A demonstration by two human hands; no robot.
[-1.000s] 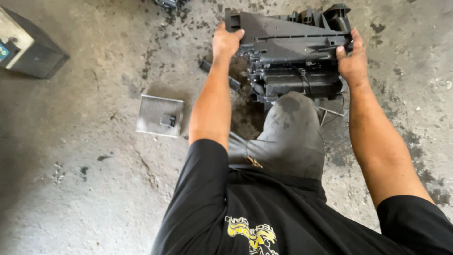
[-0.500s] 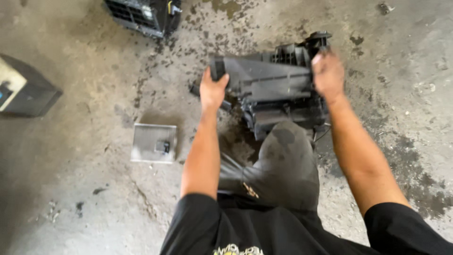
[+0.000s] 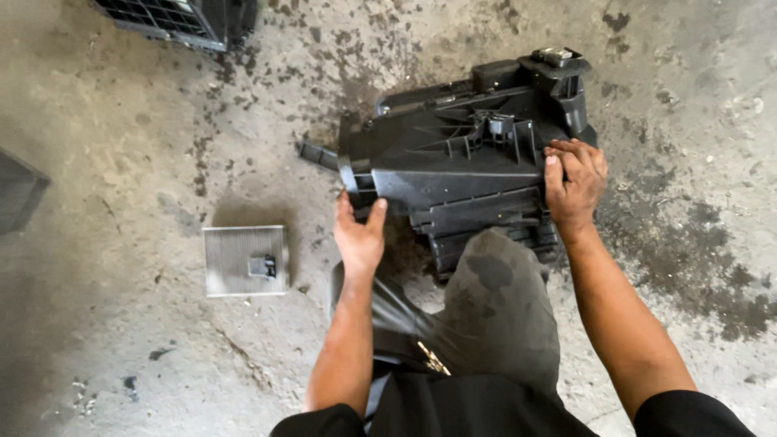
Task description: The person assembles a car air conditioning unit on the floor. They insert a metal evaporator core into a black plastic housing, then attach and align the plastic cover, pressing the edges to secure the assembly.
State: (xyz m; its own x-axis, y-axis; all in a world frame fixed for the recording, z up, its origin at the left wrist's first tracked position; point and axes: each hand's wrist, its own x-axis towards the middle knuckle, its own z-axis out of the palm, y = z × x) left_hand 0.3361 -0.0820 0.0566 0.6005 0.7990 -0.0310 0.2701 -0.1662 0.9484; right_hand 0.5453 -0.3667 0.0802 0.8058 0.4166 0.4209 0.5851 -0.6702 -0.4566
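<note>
The black plastic housing (image 3: 465,162) rests on the stained concrete floor (image 3: 121,146), against the person's raised knee (image 3: 498,299). Left hand (image 3: 360,235): grip closed on the housing's lower-left edge. Right hand (image 3: 575,182): fingers curled over its right side. 1 small grey finned core (image 3: 244,260) lies apart, left of the left hand.

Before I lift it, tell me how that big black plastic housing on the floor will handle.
The black plastic housing looks stiff: ribbed, moulded walls. Probably bulky rather than heavy, since it seems a hollow shell. Its uneven shape may make it tip; the left hand and right hand grip opposite ends. The protruding clips could be fragile.
</note>
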